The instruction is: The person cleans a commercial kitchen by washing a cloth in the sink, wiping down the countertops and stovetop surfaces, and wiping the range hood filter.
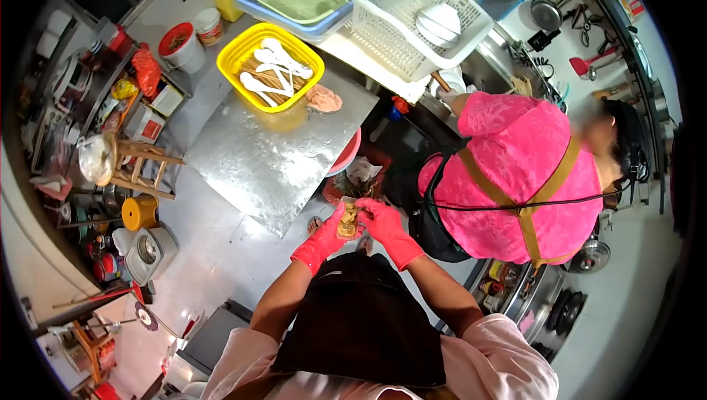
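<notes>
Both my hands wear pink-red rubber gloves and meet in front of my dark apron. My left hand (322, 241) is closed around the left side of a small shallow container (340, 235) with yellowish-brown food pieces (349, 217) in it. At the container's right edge, the fingers of my right hand (387, 227) are bent and closed against it. Exactly what those right fingertips pinch is too small to make out. Below and beyond the container stands a red basket (375, 188) with crumpled white and dark scraps inside.
A metal table (258, 157) bears a yellow basket (224, 68) of white spoons and chopsticks, with a pinkish cloth (324, 98) beside it. Close on my right a co-worker in a pink top (515, 172) stands at the sink. A wooden stool (143, 168) stands left.
</notes>
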`<control>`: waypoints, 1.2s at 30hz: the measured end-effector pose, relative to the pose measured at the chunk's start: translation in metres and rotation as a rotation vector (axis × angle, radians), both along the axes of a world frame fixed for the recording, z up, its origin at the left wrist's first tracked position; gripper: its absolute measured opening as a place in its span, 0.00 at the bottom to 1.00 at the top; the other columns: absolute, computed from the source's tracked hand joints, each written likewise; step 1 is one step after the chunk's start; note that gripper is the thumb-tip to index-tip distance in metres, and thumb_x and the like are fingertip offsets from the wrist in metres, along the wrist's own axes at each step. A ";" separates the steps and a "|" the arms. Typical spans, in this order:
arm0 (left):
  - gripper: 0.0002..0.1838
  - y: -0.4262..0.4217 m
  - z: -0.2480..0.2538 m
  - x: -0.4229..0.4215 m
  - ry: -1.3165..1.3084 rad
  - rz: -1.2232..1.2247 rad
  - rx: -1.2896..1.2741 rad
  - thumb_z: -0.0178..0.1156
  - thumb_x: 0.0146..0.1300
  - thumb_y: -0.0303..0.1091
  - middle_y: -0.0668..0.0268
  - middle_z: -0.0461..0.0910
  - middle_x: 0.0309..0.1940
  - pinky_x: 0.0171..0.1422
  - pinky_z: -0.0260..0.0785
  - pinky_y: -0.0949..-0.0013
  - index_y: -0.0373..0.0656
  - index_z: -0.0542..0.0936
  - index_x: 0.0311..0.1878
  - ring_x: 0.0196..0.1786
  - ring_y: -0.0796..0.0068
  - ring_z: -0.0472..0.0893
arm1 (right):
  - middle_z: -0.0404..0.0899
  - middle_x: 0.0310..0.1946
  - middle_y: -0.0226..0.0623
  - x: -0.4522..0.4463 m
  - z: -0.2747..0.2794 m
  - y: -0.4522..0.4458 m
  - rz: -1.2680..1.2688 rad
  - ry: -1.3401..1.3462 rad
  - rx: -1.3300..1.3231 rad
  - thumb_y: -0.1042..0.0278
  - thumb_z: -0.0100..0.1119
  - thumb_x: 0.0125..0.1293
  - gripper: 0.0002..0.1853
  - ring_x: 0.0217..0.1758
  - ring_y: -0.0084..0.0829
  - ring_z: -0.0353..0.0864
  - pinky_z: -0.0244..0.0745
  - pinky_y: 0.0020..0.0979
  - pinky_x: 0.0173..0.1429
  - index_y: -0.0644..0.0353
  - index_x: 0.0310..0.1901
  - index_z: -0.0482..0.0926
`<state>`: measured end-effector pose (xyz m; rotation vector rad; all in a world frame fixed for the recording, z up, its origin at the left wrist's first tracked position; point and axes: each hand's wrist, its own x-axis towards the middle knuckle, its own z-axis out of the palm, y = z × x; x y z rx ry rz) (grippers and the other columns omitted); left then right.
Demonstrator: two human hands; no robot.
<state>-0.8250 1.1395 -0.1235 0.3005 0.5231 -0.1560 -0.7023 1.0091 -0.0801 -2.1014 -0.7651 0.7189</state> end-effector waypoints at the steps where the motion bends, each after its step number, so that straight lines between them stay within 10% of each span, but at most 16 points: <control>1: 0.34 0.002 -0.003 0.006 0.021 0.000 -0.017 0.51 0.72 0.67 0.62 0.82 0.51 0.56 0.76 0.60 0.45 0.76 0.62 0.48 0.64 0.82 | 0.85 0.45 0.37 0.004 0.004 0.005 0.034 -0.126 -0.080 0.67 0.60 0.69 0.13 0.45 0.41 0.86 0.81 0.37 0.48 0.46 0.53 0.81; 9: 0.34 0.024 -0.024 0.030 0.177 -0.139 -0.138 0.54 0.70 0.66 0.60 0.83 0.53 0.58 0.75 0.58 0.46 0.77 0.63 0.52 0.57 0.82 | 0.84 0.42 0.38 0.041 -0.026 0.024 0.214 -0.066 -0.280 0.66 0.65 0.61 0.12 0.43 0.46 0.85 0.80 0.42 0.45 0.45 0.47 0.81; 10: 0.35 0.026 -0.031 0.031 0.153 -0.165 -0.130 0.52 0.70 0.68 0.59 0.83 0.53 0.57 0.75 0.58 0.47 0.77 0.63 0.51 0.56 0.82 | 0.83 0.41 0.38 0.040 -0.057 0.017 0.228 -0.326 -0.249 0.61 0.60 0.67 0.07 0.43 0.44 0.85 0.80 0.43 0.44 0.49 0.43 0.79; 13: 0.36 0.028 -0.046 0.037 0.125 -0.165 -0.122 0.50 0.70 0.70 0.57 0.83 0.52 0.56 0.76 0.58 0.47 0.77 0.63 0.50 0.56 0.82 | 0.82 0.39 0.35 0.049 -0.073 0.021 -0.056 0.191 -0.307 0.57 0.49 0.74 0.11 0.43 0.39 0.85 0.81 0.39 0.43 0.52 0.43 0.78; 21: 0.37 0.030 -0.078 0.059 0.225 -0.070 -0.188 0.54 0.66 0.71 0.57 0.82 0.47 0.52 0.77 0.59 0.44 0.77 0.59 0.45 0.58 0.82 | 0.79 0.36 0.33 0.050 -0.118 0.025 -0.128 0.109 -0.254 0.49 0.30 0.82 0.25 0.39 0.32 0.81 0.81 0.35 0.42 0.56 0.42 0.75; 25: 0.39 0.028 -0.106 0.067 0.297 0.007 -0.311 0.58 0.62 0.71 0.59 0.82 0.47 0.52 0.77 0.59 0.44 0.77 0.59 0.46 0.59 0.80 | 0.79 0.36 0.31 0.059 -0.126 0.037 -0.366 0.501 -0.132 0.51 0.31 0.82 0.22 0.39 0.32 0.81 0.79 0.35 0.43 0.55 0.40 0.73; 26: 0.40 0.028 -0.114 0.067 0.318 0.014 -0.329 0.59 0.61 0.72 0.59 0.81 0.47 0.52 0.77 0.58 0.44 0.77 0.59 0.47 0.59 0.80 | 0.81 0.42 0.39 0.064 -0.107 0.045 -0.439 0.540 -0.114 0.70 0.48 0.68 0.06 0.41 0.41 0.84 0.80 0.39 0.43 0.57 0.43 0.74; 29: 0.38 0.026 -0.138 0.066 0.437 0.052 -0.381 0.60 0.62 0.71 0.63 0.82 0.50 0.55 0.76 0.55 0.46 0.76 0.61 0.52 0.61 0.79 | 0.80 0.43 0.40 0.066 -0.144 0.035 -0.068 -0.072 -0.248 0.67 0.47 0.70 0.06 0.43 0.43 0.83 0.79 0.42 0.46 0.54 0.43 0.74; 36: 0.45 0.024 -0.190 0.072 0.527 0.082 -0.411 0.51 0.60 0.80 0.59 0.82 0.44 0.50 0.77 0.61 0.43 0.77 0.57 0.46 0.63 0.79 | 0.81 0.44 0.49 0.076 -0.217 0.042 -0.226 0.092 -0.270 0.60 0.45 0.74 0.09 0.46 0.56 0.82 0.77 0.53 0.47 0.51 0.46 0.74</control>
